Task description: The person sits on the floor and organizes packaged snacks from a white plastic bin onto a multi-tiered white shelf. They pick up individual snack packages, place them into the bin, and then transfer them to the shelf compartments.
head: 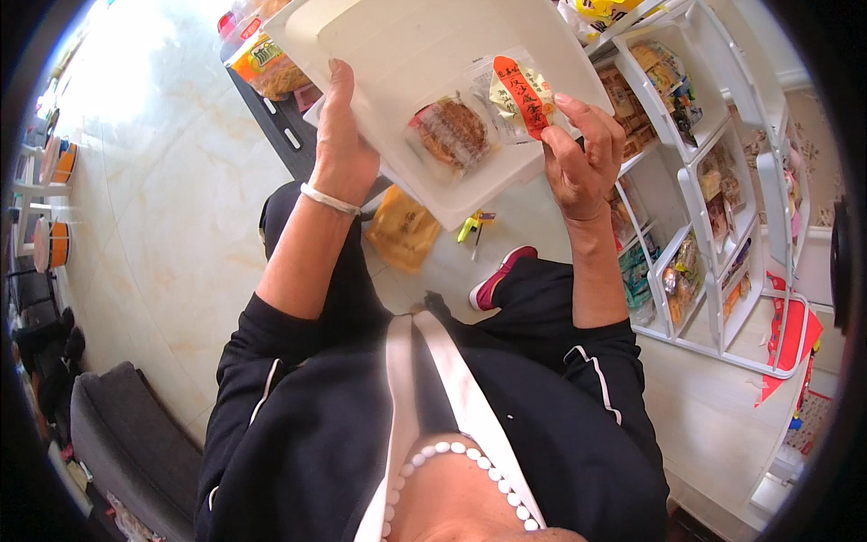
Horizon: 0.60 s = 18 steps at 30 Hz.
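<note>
My left hand point(344, 129) grips the left side of a white plastic bin point(379, 54), thumb over the rim, and tilts it towards me. Between the thumb and fingers of my right hand point(586, 152) is the edge of a small snack packet point(521, 101) with a red and cream printed label. That packet is at the bin's right side, over its inner surface. Inside the bin, left of the packet, a round brown pastry point(452, 132) lies in a clear wrapper.
A white storage rack point(687, 162) with several bins of packaged snacks stands at right. Bagged snacks point(271, 64) rest on a dark surface point(291, 135) at upper left. On the floor lie a yellow packet point(404, 227) and a small yellow-green object point(472, 225). A grey upholstered seat point(132, 447) is at lower left.
</note>
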Each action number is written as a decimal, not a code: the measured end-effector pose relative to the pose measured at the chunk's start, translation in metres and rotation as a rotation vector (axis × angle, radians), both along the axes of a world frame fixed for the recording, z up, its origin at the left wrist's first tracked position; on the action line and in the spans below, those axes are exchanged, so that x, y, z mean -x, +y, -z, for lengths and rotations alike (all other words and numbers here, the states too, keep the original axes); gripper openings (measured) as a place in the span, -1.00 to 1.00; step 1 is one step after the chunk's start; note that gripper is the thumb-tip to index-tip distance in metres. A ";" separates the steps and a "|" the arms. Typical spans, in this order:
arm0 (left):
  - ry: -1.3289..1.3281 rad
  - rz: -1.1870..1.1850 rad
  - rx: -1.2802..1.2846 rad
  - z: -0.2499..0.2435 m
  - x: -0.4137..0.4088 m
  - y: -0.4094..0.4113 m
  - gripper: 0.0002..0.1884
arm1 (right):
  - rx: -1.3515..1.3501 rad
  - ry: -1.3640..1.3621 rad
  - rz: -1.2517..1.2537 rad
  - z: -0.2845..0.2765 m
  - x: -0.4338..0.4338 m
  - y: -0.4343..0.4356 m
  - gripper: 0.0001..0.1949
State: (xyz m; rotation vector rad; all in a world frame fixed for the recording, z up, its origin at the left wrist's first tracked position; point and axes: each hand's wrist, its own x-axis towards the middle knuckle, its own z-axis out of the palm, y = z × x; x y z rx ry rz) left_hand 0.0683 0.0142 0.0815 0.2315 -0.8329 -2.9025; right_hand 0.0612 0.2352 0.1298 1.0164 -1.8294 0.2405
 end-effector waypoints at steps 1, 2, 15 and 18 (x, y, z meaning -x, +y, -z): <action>0.002 -0.002 -0.001 -0.001 0.000 0.001 -0.42 | -0.015 -0.010 -0.013 0.001 -0.001 0.000 -0.80; 0.004 -0.005 -0.003 -0.001 0.000 0.003 -0.42 | -0.030 -0.020 -0.026 0.000 -0.003 0.000 -0.79; -0.010 -0.017 0.013 -0.001 0.000 0.000 -0.41 | 0.654 -0.981 -0.025 0.011 -0.009 -0.020 -0.83; 0.016 0.029 0.023 0.003 0.000 -0.001 -0.39 | 0.725 -1.187 -0.074 0.018 0.001 -0.019 -0.77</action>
